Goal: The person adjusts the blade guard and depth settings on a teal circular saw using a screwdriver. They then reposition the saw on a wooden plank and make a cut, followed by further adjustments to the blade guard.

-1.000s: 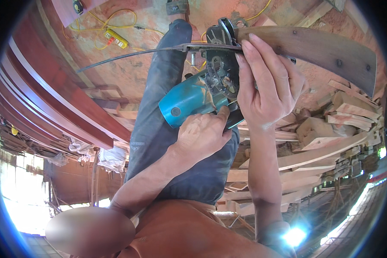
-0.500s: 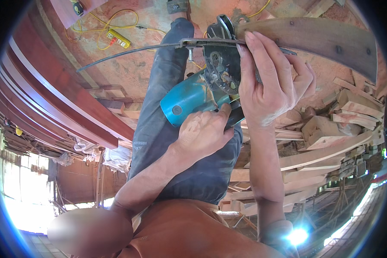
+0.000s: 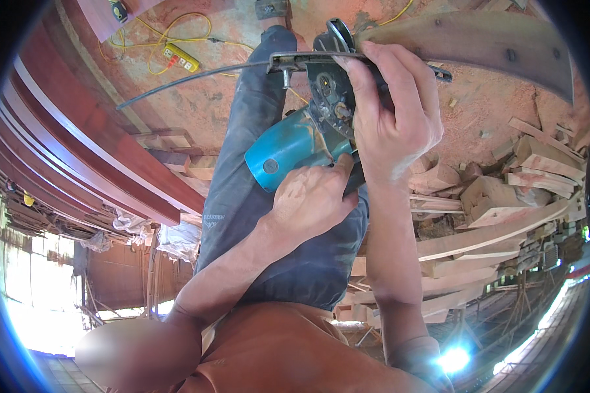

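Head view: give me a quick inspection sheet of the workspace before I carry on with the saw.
Surface: floor coated in reddish sawdust.
Job's things: teal power saw, resting over the person's knee; its metal base plate faces up beside a curved plank.
Clutter: wood offcuts and long strips piled at right; stacked red planks at left.
Grippers: left hand grips the saw's rear; right hand wraps over its upper part, fingers reaching the base plate.
Cables: black cord runs left from the saw; yellow cord with a yellow power strip on the floor.
Surroundings: open workshop, bright daylight at the lower edges.
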A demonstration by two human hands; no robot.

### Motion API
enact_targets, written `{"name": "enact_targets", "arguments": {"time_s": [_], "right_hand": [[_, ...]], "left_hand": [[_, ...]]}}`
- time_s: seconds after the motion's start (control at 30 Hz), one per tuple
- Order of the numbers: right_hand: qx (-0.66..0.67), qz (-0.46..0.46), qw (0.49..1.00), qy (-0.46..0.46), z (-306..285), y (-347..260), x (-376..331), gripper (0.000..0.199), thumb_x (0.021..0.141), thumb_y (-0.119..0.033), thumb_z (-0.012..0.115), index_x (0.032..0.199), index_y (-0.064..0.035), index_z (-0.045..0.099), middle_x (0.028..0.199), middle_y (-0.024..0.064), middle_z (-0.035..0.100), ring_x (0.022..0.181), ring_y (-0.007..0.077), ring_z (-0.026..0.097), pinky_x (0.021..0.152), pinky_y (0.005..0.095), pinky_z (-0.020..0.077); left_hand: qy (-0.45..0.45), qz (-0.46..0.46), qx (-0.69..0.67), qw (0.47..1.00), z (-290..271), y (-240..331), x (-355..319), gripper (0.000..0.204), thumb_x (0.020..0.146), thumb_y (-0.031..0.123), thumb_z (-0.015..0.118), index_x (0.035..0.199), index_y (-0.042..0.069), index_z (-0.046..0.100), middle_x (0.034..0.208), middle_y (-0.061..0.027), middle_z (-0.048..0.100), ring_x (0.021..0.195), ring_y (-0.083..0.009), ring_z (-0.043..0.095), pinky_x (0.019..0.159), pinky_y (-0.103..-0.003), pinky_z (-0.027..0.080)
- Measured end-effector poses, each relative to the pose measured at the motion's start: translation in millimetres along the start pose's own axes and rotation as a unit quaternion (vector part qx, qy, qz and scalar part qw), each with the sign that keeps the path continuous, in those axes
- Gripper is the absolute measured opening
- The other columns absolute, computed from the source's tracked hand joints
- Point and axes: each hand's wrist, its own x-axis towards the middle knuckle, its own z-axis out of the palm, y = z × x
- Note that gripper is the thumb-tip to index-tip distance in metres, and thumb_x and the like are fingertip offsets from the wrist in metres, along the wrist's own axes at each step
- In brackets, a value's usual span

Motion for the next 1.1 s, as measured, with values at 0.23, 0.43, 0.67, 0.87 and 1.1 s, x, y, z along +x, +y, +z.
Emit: {"name": "enact_targets", "arguments": {"time_s": [0.23,0.43,0.67,0.87,1.1], "right_hand": [[0.008,0.020,1.000,0.002,1,-4,0,0.028,0.072,-0.013,0.095,0.096,-0.0121,0.081,0.095,0.0012,0.074,0.073,0.0193,0.072,0.060,0.0319,0.0577],[-0.004,0.006,1.000,0.015,4,-4,1,0.027,0.073,-0.014,0.095,0.096,-0.0139,0.082,0.095,0.0005,0.075,0.072,0.0188,0.071,0.061,0.0317,0.0578],[-0.025,0.013,0.999,0.028,8,-5,0,0.026,0.072,-0.017,0.095,0.094,-0.0159,0.082,0.094,-0.0011,0.076,0.070,0.0185,0.071,0.060,0.0315,0.0557],[-0.046,0.028,0.998,0.012,6,-9,3,0.025,0.073,-0.014,0.094,0.095,-0.0124,0.082,0.095,0.0007,0.077,0.073,0.0188,0.071,0.063,0.0319,0.0556],[-0.037,0.053,0.997,-0.029,-2,-15,5,0.026,0.075,0.003,0.092,0.098,-0.0025,0.082,0.099,0.0071,0.079,0.084,0.0205,0.075,0.072,0.0322,0.0612]], "left_hand": [[0.037,0.033,0.019,0.999,1,0,-3,0.039,0.085,0.019,0.074,0.114,-0.005,0.062,0.078,-0.0232,0.073,0.079,-0.0409,0.075,0.073,-0.052,0.059],[0.043,0.040,0.020,0.998,0,1,-4,0.036,0.086,0.019,0.075,0.110,-0.004,0.061,0.077,-0.0221,0.073,0.078,-0.0405,0.075,0.071,-0.051,0.059],[0.058,0.049,0.022,0.997,1,-1,-3,0.036,0.087,0.020,0.076,0.109,-0.004,0.061,0.077,-0.0217,0.073,0.077,-0.0399,0.075,0.070,-0.051,0.058],[0.066,0.049,0.036,0.996,2,0,-3,0.038,0.088,0.021,0.075,0.112,-0.005,0.062,0.077,-0.0220,0.073,0.077,-0.0394,0.075,0.069,-0.051,0.058],[0.040,0.031,0.029,0.998,0,3,-1,0.038,0.088,0.020,0.075,0.113,-0.005,0.062,0.078,-0.0227,0.074,0.079,-0.0400,0.076,0.071,-0.051,0.059]]}}
